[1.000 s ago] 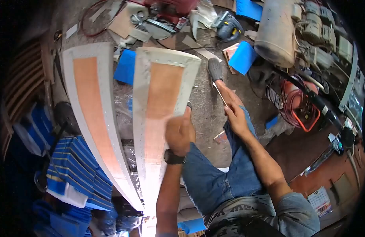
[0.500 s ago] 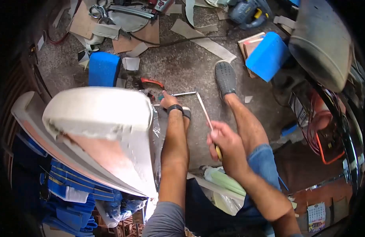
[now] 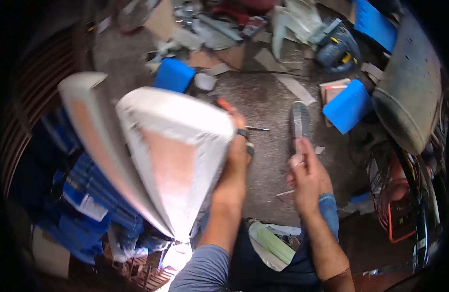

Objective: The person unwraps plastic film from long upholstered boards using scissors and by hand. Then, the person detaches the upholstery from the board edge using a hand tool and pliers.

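Both hands [image 3: 308, 181] reach forward, the right curled around a tool [image 3: 299, 148].

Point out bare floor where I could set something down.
Bare floor shows between the left arm and right hand, and above the thin rod, between the orange handle and shoe. Crowded: the top, around the scraps and power tool; the right, beside the tank.

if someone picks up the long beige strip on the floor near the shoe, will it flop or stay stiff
The beige strip looks thin, so it would probably bend or droop and feel light. Lying flat on the floor, it seems unlikely to roll.
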`<state>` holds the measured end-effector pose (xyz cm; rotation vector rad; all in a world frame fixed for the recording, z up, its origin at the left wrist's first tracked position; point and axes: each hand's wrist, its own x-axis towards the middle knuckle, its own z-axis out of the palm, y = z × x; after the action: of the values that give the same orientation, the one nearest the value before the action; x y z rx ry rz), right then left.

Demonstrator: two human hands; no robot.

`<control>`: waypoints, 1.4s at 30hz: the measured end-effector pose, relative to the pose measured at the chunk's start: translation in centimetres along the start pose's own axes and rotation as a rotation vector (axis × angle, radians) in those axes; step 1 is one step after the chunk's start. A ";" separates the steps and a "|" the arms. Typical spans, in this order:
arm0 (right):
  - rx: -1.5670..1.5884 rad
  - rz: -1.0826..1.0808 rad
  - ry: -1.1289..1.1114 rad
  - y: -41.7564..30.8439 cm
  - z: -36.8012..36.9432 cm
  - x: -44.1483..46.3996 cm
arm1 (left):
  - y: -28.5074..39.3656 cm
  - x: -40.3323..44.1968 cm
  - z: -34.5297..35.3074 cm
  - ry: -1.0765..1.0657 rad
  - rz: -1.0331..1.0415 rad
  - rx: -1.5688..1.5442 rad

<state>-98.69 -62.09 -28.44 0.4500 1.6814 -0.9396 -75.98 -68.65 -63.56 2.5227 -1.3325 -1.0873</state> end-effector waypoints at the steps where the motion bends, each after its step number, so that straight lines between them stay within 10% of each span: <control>1: -0.033 -0.027 0.025 0.2 -0.2 0.3 | 2.8 -4.0 -2.4 -0.136 -0.031 -0.103; 4: -0.214 -0.168 0.053 4.2 -3.8 3.6 | 9.9 -15.2 -9.9 -0.467 -0.111 -0.281; 9: -0.476 -0.279 -0.032 4.3 -5.5 0.1 | 16.2 -28.7 -19.5 -0.577 0.504 -0.164; 12: -0.450 -0.565 -0.015 2.3 -4.6 -4.0 | 18.6 -33.7 -23.5 -0.766 0.442 -0.231; 14: -0.170 -0.096 0.084 1.5 -5.3 -5.6 | 19.4 -35.6 -24.9 -0.754 0.435 -0.289; 18: 0.020 -0.030 -0.111 -0.9 -5.0 -8.7 | 21.2 -36.1 -28.8 -0.909 0.451 -0.250; 22: -0.356 -0.224 -0.416 -4.6 -4.4 -11.2 | 23.0 -31.7 -33.1 -0.594 0.819 -0.124; 25: -0.524 -0.425 -0.453 -3.8 -1.2 -12.1 | 22.7 -29.3 -33.0 -0.496 0.480 -0.355; 27: -0.860 -0.737 -0.407 -4.3 2.4 -13.6 | 22.1 -28.4 -33.1 -1.034 0.110 -0.617; 31: -1.100 -0.830 -0.485 -8.6 8.9 -18.8 | 22.0 -26.0 -35.0 -0.925 -0.431 -1.194; 33: -1.077 -0.806 -0.472 -9.0 9.3 -18.9 | 23.0 -24.2 -36.4 -0.652 -0.427 -1.072; 37: -0.897 -0.836 -0.263 -7.9 6.3 -15.2 | 17.0 -16.4 -38.5 -0.272 0.230 -0.216; 42: -0.931 -0.805 -0.208 -10.2 0.5 -11.0 | 13.9 -9.8 -43.0 -0.397 0.398 0.383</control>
<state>-101.97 -66.91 -14.62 -0.9687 1.8986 -0.5897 -62.23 -80.04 -20.90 2.1669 -2.2206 -1.3902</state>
